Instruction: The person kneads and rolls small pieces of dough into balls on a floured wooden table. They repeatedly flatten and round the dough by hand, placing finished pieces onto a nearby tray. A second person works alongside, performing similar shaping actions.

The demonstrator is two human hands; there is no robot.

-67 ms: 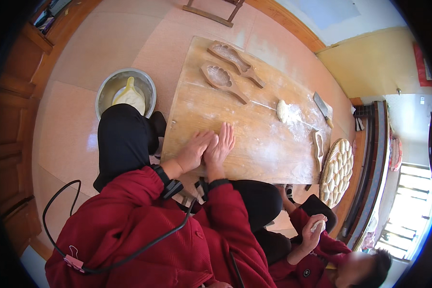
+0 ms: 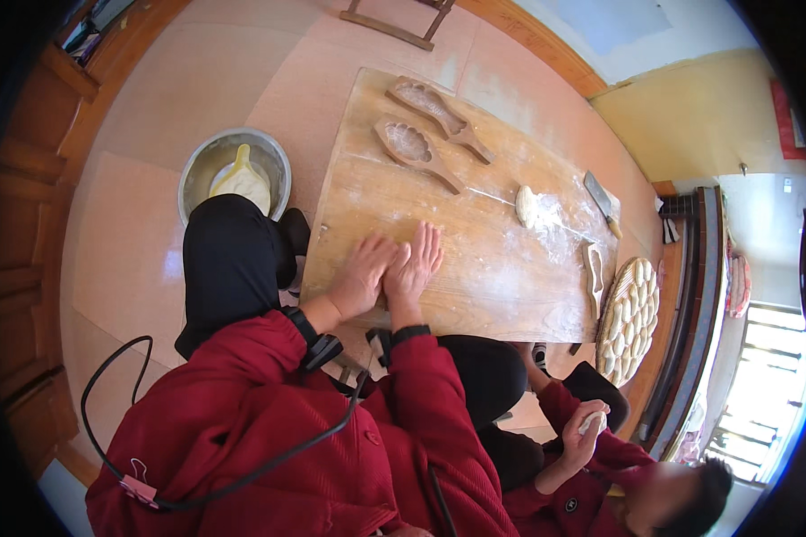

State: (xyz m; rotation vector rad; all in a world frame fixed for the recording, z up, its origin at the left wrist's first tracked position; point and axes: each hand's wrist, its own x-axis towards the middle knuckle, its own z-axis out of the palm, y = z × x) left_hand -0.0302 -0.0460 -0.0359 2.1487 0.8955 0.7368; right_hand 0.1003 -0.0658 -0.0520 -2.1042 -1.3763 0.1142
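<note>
Pair of bare hands, side by side over the near left part of a floured wooden board [image 2: 488,277].
Left hand [image 2: 364,273]: fingers straight, narrowly spaced. Right hand [image 2: 412,268]: fingers long and straight, nearly together, inner edge meeting the left; whether anything lies under the palms, cannot tell. On the board: two carved wooden moulds [image 2: 418,156] at the far side; one pale dough piece [image 2: 527,208] beside loose flour; cleaver [image 2: 602,202], right edge; slim mould [image 2: 598,285], near right corner. Beside the board: round tray [image 2: 620,283] of dough pieces, right; metal basin [image 2: 188,166] with yellow scoop [image 2: 243,159], left.
</note>
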